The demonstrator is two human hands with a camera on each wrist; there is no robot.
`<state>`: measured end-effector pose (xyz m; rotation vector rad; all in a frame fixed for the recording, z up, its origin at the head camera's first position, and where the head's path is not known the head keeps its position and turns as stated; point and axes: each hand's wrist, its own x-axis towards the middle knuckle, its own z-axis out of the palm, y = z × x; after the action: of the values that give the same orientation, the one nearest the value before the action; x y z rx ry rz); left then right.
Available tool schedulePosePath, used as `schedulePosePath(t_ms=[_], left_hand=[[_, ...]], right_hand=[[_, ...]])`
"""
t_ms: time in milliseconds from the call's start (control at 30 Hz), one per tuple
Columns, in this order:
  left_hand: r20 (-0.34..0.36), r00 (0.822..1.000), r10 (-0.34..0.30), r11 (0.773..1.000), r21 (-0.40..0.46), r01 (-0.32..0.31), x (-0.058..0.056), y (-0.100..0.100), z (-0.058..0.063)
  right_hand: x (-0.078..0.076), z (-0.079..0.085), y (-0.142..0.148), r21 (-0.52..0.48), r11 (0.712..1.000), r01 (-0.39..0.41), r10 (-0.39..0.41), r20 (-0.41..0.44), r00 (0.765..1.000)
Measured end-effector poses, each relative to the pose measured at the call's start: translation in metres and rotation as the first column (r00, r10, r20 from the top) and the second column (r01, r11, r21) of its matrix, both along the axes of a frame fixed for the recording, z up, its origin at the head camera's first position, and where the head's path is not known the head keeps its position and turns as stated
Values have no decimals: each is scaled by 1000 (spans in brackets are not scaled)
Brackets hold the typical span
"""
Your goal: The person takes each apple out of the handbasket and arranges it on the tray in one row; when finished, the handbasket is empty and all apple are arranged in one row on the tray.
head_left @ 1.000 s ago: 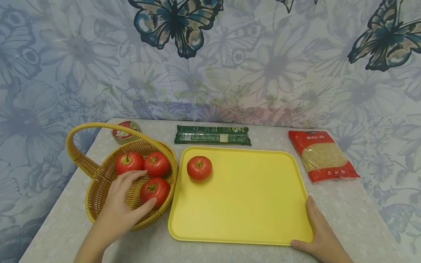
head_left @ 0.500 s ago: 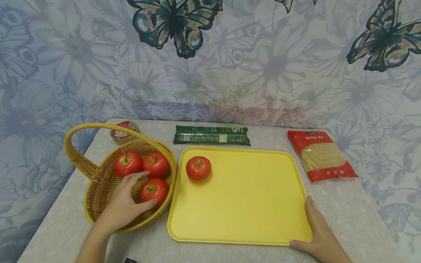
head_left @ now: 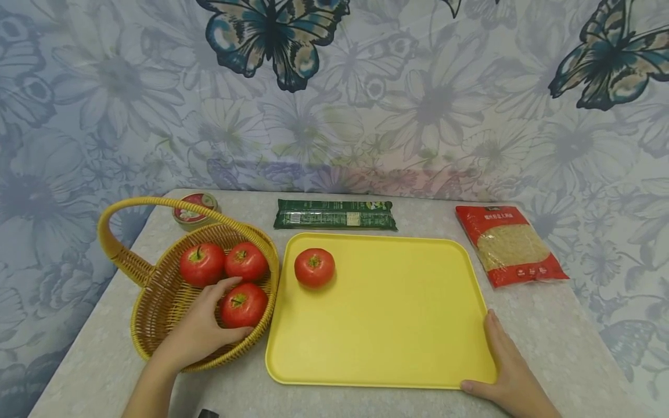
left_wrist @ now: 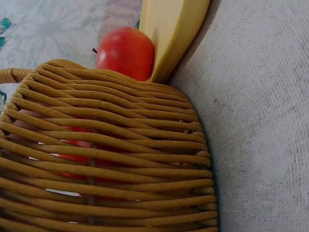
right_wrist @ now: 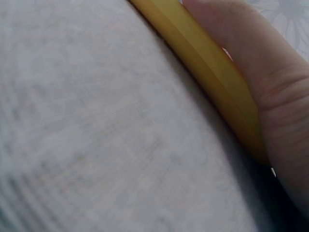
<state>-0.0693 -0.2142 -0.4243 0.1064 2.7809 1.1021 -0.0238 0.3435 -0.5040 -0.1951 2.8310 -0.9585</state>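
Observation:
My left hand (head_left: 201, 331) reaches into a yellow wicker basket (head_left: 140, 322), its thumb and fingers around the front red apple (head_left: 244, 306). Two more red apples, one at the back left (head_left: 202, 264) and one at the back right (head_left: 247, 261), lie beside it. Another apple (head_left: 315, 268) sits upright on the yellow tray (head_left: 387, 313), near its back left corner. My right hand (head_left: 509, 368) rests at the tray's front right corner, fingers along the side and thumb at the front rim. In the left wrist view the basket's weave (left_wrist: 111, 145) hides the left hand's grasp.
Behind the tray lies a green packet (head_left: 335, 215). A red bag with a clear window (head_left: 511, 247) is at the back right, and a round tin (head_left: 195, 210) stands behind the basket. The basket's tall handle (head_left: 172, 201) arches over its back left side.
My left hand has moved slightly right and closed in around the front apple; its thumb has come down to the apple's lower side. My right hand stays at the tray corner.

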Motion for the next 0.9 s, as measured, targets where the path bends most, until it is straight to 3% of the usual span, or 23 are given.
schedulePosePath(t_ms=[133,400,667,900], left_hand=[[16,1000,-12,1000,-1,12,-2,1,-1],[53,999,-6,999,34,5,-6,2,-1],[90,996,22,1000,13,-23,-8,4,0],[54,998,23,1000,-19,-22,-9,5,-2]], right_hand=[[0,1,0,5,1000,-2,2,-7,1000],[1,-3,3,46,999,-26,31,-111,993],[1,-3,3,45,999,-24,29,-106,994],[1,-2,4,44,999,-20,24,-101,995]])
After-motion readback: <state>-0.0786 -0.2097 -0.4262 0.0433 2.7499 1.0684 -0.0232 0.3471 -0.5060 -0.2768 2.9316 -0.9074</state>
